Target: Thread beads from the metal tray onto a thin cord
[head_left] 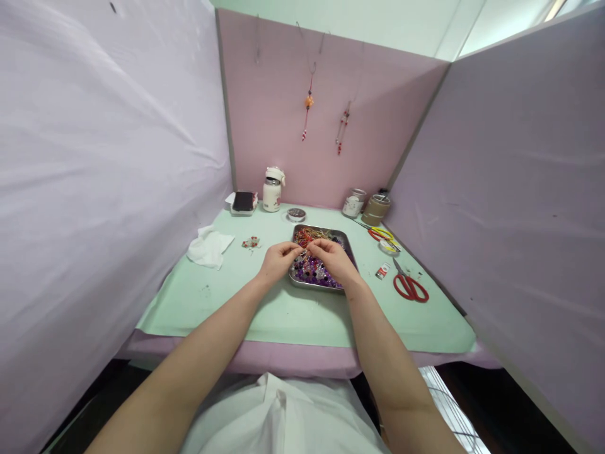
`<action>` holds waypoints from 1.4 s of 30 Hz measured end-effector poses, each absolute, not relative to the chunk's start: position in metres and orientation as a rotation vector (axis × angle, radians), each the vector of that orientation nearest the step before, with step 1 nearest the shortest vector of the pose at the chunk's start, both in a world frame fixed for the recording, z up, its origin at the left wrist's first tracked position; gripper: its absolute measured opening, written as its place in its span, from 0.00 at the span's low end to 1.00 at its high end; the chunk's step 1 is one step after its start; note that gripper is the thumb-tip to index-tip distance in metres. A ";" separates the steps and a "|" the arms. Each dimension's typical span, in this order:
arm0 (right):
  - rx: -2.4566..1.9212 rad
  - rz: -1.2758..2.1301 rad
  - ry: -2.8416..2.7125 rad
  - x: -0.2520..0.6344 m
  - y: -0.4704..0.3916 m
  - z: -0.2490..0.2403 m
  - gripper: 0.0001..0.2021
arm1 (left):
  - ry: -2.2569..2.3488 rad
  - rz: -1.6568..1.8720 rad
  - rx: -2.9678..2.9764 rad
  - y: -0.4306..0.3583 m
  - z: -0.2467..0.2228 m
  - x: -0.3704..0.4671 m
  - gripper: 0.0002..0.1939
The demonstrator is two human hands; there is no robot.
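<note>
My left hand (280, 260) and my right hand (331, 257) meet over a metal tray (316, 287), thumb and fingertips pinched together on each. Something small and thin, perhaps a thread or a bead, is between the fingertips, too small to make out. Purple, clear and dark beads (316, 271) fill the near part of the tray. Red and gold cords (308, 234) lie in its far part. Left of the tray, a small beaded piece (251, 242) in red and green rests on the green cloth.
Red-handled scissors (410, 287), a small red-and-white packet (382, 271) and yellow-and-orange-handled tools (380, 234) lie to the right. Jars (376, 209), a white bottle (272, 193) and a round tin (297, 215) stand behind. A white tissue (208, 247) lies left. Beaded strings (309, 102) hang on the pink panel.
</note>
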State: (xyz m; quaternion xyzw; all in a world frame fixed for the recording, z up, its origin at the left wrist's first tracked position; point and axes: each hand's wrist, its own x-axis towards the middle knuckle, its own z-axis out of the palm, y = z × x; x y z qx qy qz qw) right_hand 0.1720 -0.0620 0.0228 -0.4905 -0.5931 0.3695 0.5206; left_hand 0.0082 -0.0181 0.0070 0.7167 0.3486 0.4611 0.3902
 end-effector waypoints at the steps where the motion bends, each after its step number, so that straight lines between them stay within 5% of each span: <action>1: -1.175 0.882 -1.420 0.172 -0.062 0.023 0.15 | 0.895 1.175 1.845 -0.018 0.007 0.008 0.14; 8: -1.206 0.938 -1.478 0.173 -0.064 0.025 0.15 | 0.893 1.496 2.080 -0.022 0.016 0.002 0.14; 18: -1.151 0.937 -1.512 0.171 -0.067 0.028 0.12 | 0.703 1.015 1.987 -0.028 0.014 0.009 0.17; 42: -1.107 0.894 -1.183 0.181 -0.053 0.010 0.13 | 0.927 1.256 1.634 -0.016 0.008 0.010 0.11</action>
